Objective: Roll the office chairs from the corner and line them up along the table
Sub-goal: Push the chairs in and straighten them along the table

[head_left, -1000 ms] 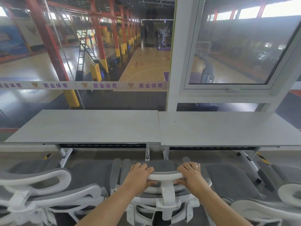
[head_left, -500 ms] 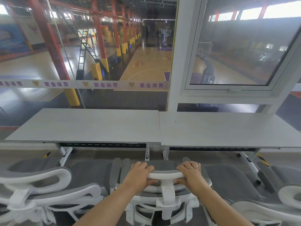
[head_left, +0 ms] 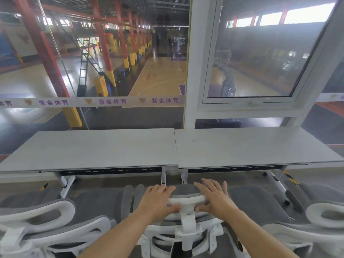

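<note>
Three white-framed office chairs with grey mesh stand side by side in front of the long grey table (head_left: 115, 146). The middle chair (head_left: 186, 233) faces the seam between the two tabletops, with its headrest (head_left: 186, 199) directly below me. My left hand (head_left: 158, 199) curls over the left end of that headrest, thumb underneath. My right hand (head_left: 214, 198) hovers at the headrest's right end with its fingers straightened and spread, thumb near the rim. The left chair (head_left: 46, 220) and the right chair (head_left: 320, 220) flank it, close to its armrests.
White table legs (head_left: 163, 175) stand just ahead of the middle chair's seat. Behind the table a glass wall and a white-framed window (head_left: 251, 103) overlook a basketball hall. Yellow-black tape marks the floor (head_left: 290, 176) near the right table legs.
My right hand's fingers have lifted and spread off the headrest, where they gripped it before. The view has shifted slightly; the middle chair stays in about the same place at the table.
</note>
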Motion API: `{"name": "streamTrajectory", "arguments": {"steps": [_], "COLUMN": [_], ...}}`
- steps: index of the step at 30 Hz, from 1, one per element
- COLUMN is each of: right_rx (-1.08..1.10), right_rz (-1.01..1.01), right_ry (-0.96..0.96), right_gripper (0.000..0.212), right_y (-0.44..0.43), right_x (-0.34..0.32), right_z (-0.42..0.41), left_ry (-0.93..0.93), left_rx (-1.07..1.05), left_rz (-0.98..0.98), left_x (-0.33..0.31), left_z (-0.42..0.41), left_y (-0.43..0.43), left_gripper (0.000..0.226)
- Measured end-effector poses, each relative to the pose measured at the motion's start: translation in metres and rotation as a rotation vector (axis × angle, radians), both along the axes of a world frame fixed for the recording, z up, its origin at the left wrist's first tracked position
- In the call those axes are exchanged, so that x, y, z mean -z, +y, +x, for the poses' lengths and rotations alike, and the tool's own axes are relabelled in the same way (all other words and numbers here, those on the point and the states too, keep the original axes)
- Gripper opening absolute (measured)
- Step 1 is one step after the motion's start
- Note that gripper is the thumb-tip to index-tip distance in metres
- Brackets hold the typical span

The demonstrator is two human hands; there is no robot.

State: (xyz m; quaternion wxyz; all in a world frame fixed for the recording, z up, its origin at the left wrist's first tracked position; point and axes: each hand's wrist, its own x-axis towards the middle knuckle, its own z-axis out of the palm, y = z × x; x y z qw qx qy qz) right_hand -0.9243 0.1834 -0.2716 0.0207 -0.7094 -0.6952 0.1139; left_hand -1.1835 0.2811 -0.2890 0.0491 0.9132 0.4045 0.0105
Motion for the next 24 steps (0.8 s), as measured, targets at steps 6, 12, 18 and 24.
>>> {"name": "streamTrajectory", "arguments": {"steps": [6,12,18,24], "right_rx": [0.051,0.215,0.244,0.203], "right_rz": [0.079,0.174,0.226,0.11], "right_ry": [-0.012,-0.036,-0.028,-0.08], "right_gripper": [0.068,0.031,0.024,0.046], "right_y": [-0.024,-0.082,-0.165,-0.237], "right_x": [-0.042,-0.066,-0.066,-0.058], "right_z": [0.058,0.168,0.307,0.412], "left_ry": [-0.031,-0.126,-0.07,0.017], "left_rx": [0.07,0.185,0.152,0.068], "left_rz": [0.03,0.164,0.252,0.092], "left_x": [-0.039,-0.061,-0.058,-0.052], "left_z": [0.059,0.16,0.298,0.409], "left_y": [-0.014,-0.057,-0.135,-0.212], "left_gripper": [0.084,0.04,0.036,0.024]}}
